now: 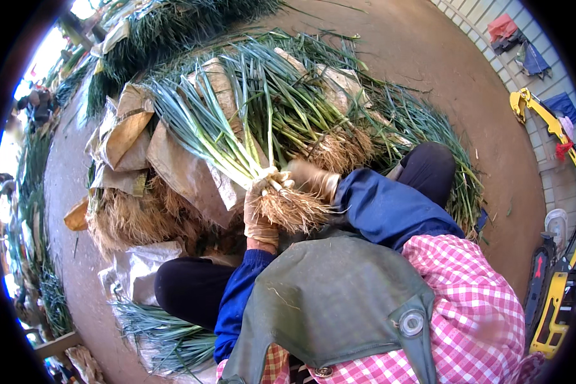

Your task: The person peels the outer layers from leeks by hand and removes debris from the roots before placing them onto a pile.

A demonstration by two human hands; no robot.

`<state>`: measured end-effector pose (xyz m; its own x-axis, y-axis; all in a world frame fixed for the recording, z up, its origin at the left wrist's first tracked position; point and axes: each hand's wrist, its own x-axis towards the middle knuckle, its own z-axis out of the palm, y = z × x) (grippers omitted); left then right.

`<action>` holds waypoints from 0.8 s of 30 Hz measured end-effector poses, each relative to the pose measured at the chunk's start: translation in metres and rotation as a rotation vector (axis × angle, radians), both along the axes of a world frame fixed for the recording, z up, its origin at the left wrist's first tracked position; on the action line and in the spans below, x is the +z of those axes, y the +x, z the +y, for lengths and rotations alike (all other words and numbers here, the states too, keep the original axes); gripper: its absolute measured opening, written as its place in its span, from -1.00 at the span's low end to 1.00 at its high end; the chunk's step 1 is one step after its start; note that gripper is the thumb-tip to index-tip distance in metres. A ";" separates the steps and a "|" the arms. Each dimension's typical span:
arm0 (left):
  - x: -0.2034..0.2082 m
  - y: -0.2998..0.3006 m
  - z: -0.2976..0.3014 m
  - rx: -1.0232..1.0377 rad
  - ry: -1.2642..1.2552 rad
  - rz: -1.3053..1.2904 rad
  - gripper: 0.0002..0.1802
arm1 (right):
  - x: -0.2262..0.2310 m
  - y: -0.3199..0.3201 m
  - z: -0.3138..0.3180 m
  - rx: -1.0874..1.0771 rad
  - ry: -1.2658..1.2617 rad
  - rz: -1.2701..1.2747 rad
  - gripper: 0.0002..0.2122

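My left hand (pixel 258 221), in a pale glove, is closed round the base of a bunch of scallions (pixel 235 152). Its long green leaves fan out toward the far left, over sacking, and its shaggy tan roots (pixel 292 210) hang out to the right of that hand. Close beside the white bulbs is my right hand (pixel 315 178), also gloved and smeared by motion. Its fingers cannot be made out. Just beyond it lie more scallions (pixel 307 115), with their brown roots (pixel 339 148) toward me.
Woven sacks (pixel 176 160) and a rooty bundle (pixel 131 221) lie at the left. Below them, more greens (pixel 166 333) rest by my knee. A large heap of greens (pixel 173 38) stands far left. At the right, a yellow machine (pixel 550 307) stands near the tiled wall (pixel 537 70).
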<state>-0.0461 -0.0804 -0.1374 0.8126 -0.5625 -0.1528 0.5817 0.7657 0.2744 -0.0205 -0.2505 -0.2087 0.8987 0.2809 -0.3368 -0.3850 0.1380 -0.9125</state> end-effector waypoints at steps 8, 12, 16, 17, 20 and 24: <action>-0.013 0.003 -0.001 -0.037 0.191 0.003 -0.66 | 0.096 0.037 -0.002 -0.247 -0.241 0.161 -0.74; -0.002 0.000 -0.007 -0.009 0.334 -0.006 -0.72 | 0.075 0.038 0.013 -0.189 -0.332 0.137 -0.69; 0.003 0.000 -0.005 0.016 0.421 -0.009 -0.78 | 0.075 0.032 0.006 -0.140 -0.307 0.193 -0.64; 0.003 -0.001 -0.006 0.019 0.435 -0.009 -0.78 | 0.074 0.030 0.003 -0.133 -0.246 0.198 -0.63; 0.001 0.001 -0.010 0.008 0.480 0.011 -0.81 | 0.073 0.027 0.001 -0.153 -0.439 0.111 -0.61; -0.013 0.005 -0.010 0.002 0.578 -0.038 -0.83 | 0.086 0.022 0.011 0.147 -1.465 -0.490 -0.80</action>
<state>-0.0413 -0.0902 -0.1505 0.8246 -0.3945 -0.4054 0.5618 0.4865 0.6691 0.0020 -0.2393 -0.1231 0.9943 0.0726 -0.0782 0.0512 -0.9676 -0.2472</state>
